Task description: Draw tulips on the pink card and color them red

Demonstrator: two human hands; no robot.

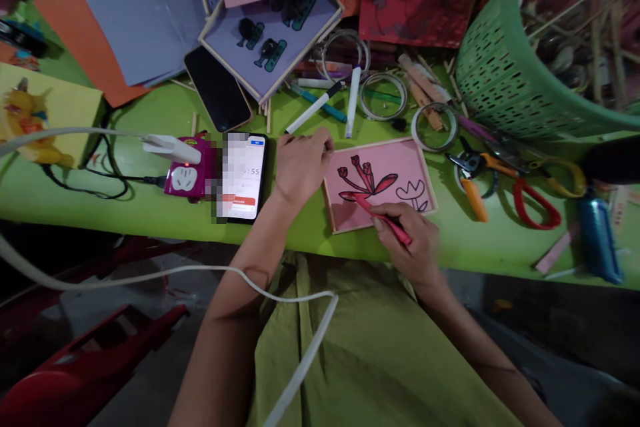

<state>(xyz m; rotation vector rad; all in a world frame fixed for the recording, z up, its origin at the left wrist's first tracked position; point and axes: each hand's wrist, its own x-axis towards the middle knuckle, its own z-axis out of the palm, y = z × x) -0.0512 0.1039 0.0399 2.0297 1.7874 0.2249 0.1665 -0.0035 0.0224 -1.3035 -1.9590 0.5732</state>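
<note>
A pink picture in a thin wooden frame (357, 211) lies on the green table, with black-outlined flowers partly coloured red. My right hand (411, 240) grips a red marker (387, 220), its tip on the leaf at the lower left of the drawing. My left hand (303, 165) rests on the table at the frame's upper left corner, back upward, with its fingers curled; what is under them, if anything, is hidden. Just beyond it lie a white marker with a black cap (314, 108) and a white and purple marker (353, 103).
Left of my left hand are a lit phone (245, 177) and a purple socket block (184, 177). Tape rolls (434, 127), pliers (470, 170) and red-handled scissors (535, 207) lie rightward. A green basket (495, 80) stands behind. A white cable (200, 268) crosses before me.
</note>
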